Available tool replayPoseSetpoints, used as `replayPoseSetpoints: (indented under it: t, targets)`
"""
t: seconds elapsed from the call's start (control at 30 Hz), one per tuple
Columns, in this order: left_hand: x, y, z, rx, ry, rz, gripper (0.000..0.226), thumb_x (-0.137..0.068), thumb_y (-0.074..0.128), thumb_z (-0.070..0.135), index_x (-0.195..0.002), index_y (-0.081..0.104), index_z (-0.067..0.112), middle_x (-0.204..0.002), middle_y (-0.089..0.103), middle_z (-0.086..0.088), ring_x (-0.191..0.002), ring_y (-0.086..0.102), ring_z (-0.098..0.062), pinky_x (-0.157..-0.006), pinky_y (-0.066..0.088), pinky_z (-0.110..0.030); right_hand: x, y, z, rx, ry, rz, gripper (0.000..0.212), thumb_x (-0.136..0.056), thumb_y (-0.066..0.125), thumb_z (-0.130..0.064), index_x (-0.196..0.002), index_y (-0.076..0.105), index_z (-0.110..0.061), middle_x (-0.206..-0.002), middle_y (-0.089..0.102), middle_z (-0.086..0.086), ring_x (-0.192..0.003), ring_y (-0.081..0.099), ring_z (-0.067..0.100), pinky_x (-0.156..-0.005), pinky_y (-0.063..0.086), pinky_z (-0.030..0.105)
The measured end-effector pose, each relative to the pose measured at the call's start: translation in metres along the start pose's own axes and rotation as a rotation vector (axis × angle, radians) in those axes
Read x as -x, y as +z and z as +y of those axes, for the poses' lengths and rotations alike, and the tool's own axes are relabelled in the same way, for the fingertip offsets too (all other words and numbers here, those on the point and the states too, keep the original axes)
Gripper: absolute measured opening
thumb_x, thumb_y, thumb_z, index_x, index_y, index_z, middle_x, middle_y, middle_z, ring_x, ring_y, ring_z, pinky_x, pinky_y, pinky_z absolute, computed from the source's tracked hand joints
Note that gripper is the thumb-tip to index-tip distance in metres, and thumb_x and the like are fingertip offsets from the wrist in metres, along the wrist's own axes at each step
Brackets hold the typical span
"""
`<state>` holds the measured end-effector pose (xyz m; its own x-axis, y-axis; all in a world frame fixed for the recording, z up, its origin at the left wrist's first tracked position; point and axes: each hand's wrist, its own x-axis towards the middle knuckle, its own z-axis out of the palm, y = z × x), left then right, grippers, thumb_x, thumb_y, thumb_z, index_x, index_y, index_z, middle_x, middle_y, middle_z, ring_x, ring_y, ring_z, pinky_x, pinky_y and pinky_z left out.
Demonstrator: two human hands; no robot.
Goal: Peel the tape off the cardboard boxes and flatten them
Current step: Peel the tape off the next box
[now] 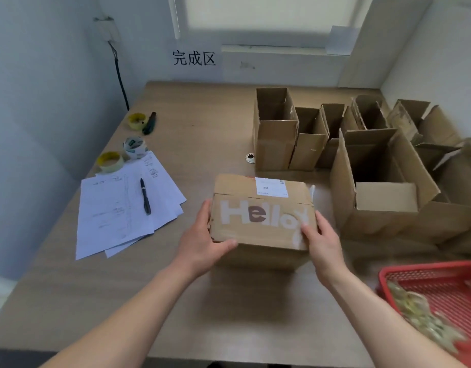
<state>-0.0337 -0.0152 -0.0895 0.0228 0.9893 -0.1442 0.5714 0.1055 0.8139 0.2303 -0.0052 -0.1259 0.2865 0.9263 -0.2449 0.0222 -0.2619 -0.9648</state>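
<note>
A closed brown cardboard box (260, 229) printed with "Hello" and bearing a white label stands in the middle of the table. My left hand (202, 240) grips its left side, thumb curled over the near top edge. My right hand (322, 240) holds its right side, fingers on the printed top near the corner. A strip of clear tape sticks up at the box's far right corner (312, 191).
Several opened cardboard boxes (375, 181) crowd the right and back right. A red basket (436, 296) with crumpled tape sits at the near right. Papers with a pen (145, 196), tape rolls (134, 147) and a cutter (149, 123) lie on the left.
</note>
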Motion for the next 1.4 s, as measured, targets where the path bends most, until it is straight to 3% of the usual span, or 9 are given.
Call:
replayPoseSetpoints:
  t: [0.13,0.3,0.43,0.6,0.7,0.83,1.0,1.17,1.4]
  targets:
    - [0.008,-0.028,0.032,-0.049,0.282,0.134,0.092,-0.065,0.080,0.038,-0.148,0.045,0.024,-0.136,0.054,0.015,-0.121,0.050,-0.009,-0.105,0.041,-0.027,-0.009,0.002,-0.013,-0.124,0.257,0.113,0.028,-0.095,0.063,-0.029,-0.116,0.063,-0.011,-0.104,0.070,0.006,-0.084,0.063,0.020,-0.064,0.049,0.032]
    - [-0.002,-0.059,0.067,-0.166,0.530,0.078,0.059,-0.073,0.075,0.037,-0.130,0.066,0.023,-0.138,0.055,0.018,-0.113,0.048,-0.013,-0.103,0.038,-0.022,-0.008,0.029,-0.010,-0.146,0.467,0.020,0.017,-0.082,0.073,-0.026,-0.073,0.079,-0.013,-0.075,0.072,0.006,-0.068,0.061,0.026,-0.070,0.051,0.038]
    - [-0.008,-0.048,0.061,-0.403,0.461,-0.027,0.060,-0.082,0.075,0.049,-0.138,0.056,0.040,-0.146,0.045,0.014,-0.127,0.035,-0.015,-0.110,0.028,-0.032,0.005,0.051,0.006,0.275,0.190,0.179,0.034,-0.085,0.060,-0.038,-0.067,0.068,-0.010,-0.068,0.066,0.004,-0.074,0.058,0.032,-0.069,0.048,0.041]
    - [-0.021,-0.019,0.075,-0.431,0.443,-0.077,0.079,-0.067,0.081,0.061,-0.136,0.059,0.029,-0.142,0.047,0.008,-0.129,0.035,-0.019,-0.112,0.029,-0.036,0.035,0.051,-0.031,-0.154,-0.132,0.169,0.039,-0.088,0.057,-0.053,-0.096,0.077,-0.021,-0.093,0.076,0.002,-0.089,0.069,0.018,-0.076,0.054,0.034]
    - [-0.026,-0.010,0.080,-0.482,0.492,-0.287,0.081,-0.065,0.084,0.058,-0.134,0.061,0.021,-0.148,0.044,0.003,-0.135,0.034,-0.019,-0.113,0.030,-0.032,0.053,0.042,-0.053,0.018,-0.319,0.092,0.026,-0.087,0.073,-0.028,-0.113,0.071,-0.030,-0.112,0.072,-0.006,-0.107,0.067,0.010,-0.088,0.055,0.029]
    - [-0.033,-0.026,0.061,-0.584,0.584,-0.338,0.085,-0.066,0.075,0.071,-0.139,0.055,0.032,-0.149,0.040,0.006,-0.134,0.027,-0.016,-0.110,0.018,-0.028,0.061,0.021,-0.059,0.337,-0.367,0.109,0.029,-0.088,0.071,-0.004,-0.115,0.073,-0.015,-0.124,0.062,-0.002,-0.116,0.058,0.009,-0.105,0.048,0.037]
    - [-0.036,-0.027,0.043,-0.706,0.470,-0.351,0.076,-0.082,0.045,0.080,-0.150,0.027,0.052,-0.162,0.023,0.012,-0.150,0.011,-0.016,-0.119,-0.007,-0.037,0.069,0.013,-0.057,0.647,-0.597,0.139,0.020,-0.085,0.073,-0.001,-0.103,0.078,-0.009,-0.123,0.064,0.007,-0.113,0.059,0.021,-0.098,0.048,0.033]
    - [-0.038,-0.022,0.047,-0.727,0.493,-0.310,0.073,-0.081,0.051,0.079,-0.146,0.037,0.050,-0.154,0.036,0.012,-0.138,0.026,-0.017,-0.109,0.008,-0.033,0.092,0.015,-0.055,0.860,-0.797,0.159,0.008,-0.081,0.075,-0.018,-0.084,0.078,-0.012,-0.102,0.066,0.004,-0.096,0.057,0.024,-0.079,0.050,0.035]
    - [-0.039,-0.022,0.051,-0.683,0.456,-0.271,0.077,-0.071,0.062,0.081,-0.139,0.048,0.049,-0.142,0.047,0.013,-0.132,0.036,-0.016,-0.097,0.019,-0.032,0.114,0.034,-0.066,1.120,-0.627,0.143,0.011,-0.082,0.074,-0.026,-0.078,0.069,-0.017,-0.079,0.061,0.001,-0.075,0.053,0.027,-0.066,0.047,0.040]
